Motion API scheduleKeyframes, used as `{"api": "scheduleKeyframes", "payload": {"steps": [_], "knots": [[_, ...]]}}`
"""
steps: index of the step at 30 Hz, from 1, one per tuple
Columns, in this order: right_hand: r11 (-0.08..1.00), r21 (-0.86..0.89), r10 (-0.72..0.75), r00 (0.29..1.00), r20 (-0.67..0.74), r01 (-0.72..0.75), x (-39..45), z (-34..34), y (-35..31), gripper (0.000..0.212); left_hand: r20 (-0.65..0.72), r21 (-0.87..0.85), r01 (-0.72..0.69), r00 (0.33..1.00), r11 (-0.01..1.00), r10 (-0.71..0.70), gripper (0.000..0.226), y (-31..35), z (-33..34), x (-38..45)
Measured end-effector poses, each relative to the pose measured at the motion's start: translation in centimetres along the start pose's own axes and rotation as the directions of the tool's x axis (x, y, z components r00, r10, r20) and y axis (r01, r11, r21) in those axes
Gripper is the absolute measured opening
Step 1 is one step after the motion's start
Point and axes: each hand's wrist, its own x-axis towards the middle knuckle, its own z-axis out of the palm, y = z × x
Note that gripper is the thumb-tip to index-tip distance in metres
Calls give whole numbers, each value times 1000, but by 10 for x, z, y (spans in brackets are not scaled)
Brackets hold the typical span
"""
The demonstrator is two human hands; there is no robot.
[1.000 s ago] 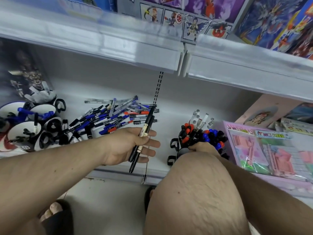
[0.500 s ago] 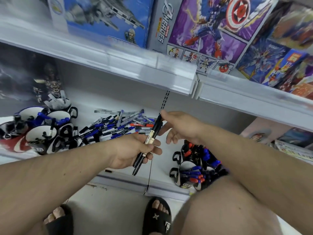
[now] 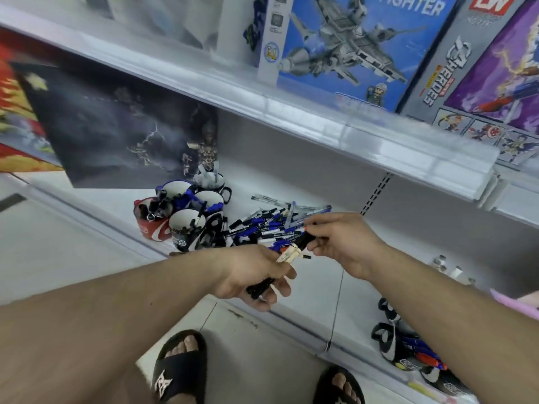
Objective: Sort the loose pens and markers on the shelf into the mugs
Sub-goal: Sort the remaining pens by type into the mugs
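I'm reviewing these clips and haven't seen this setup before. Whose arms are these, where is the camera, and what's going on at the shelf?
There is no machine here: a person works with two bare hands, and one wide-angle camera on their head looks forward and down, so you see their forearms and sandalled feet.

On the white shelf lies a pile of loose pens and markers, mostly blue and black. Left of the pile stands a cluster of mugs, some already holding pens. More mugs with markers stand at the lower right, partly hidden by the right arm. Toy boxes fill the shelf above.

The left hand grips a small bundle of black markers. The right hand pinches the upper end of that bundle. Which mug they will go into cannot be told.
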Motion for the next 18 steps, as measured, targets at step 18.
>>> {"api": "scheduleKeyframes", "payload": {"steps": [18], "knots": [[875, -254, -445, 891, -87, 413, 111, 124, 6, 25, -544, 599, 257, 825, 759, 150, 34, -7, -181, -47]]}}
